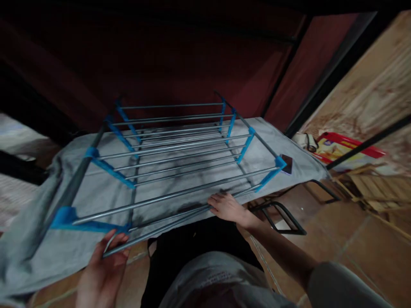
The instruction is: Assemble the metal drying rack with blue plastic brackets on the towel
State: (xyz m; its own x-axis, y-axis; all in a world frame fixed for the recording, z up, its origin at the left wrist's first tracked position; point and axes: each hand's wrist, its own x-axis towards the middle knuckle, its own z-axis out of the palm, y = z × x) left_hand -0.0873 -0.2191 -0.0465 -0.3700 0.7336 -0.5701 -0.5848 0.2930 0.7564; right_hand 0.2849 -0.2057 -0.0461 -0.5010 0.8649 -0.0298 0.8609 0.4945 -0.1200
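Note:
A metal rack (180,147) with grey tubes and bright blue plastic connectors (111,173) lies on a grey cloth (289,147). A loose-looking metal rod (160,230) runs along its near side, close to my body. My left hand (107,265) is at the near left corner, palm up, its fingers curled around the left end of this rod, just below a blue connector. Further right along the rod, my right hand (226,207) grips it from above. Its fingertips are partly hidden, and the rod's right end is hard to separate from the rack's lower tubes.
A phone (287,164) lies on the cloth by the rack's right corner. Black metal frame parts (284,218) stand below at the right. Beyond them are a red and yellow package (340,147) and wooden slats (369,188). A dark red panel (192,64) rises behind the rack.

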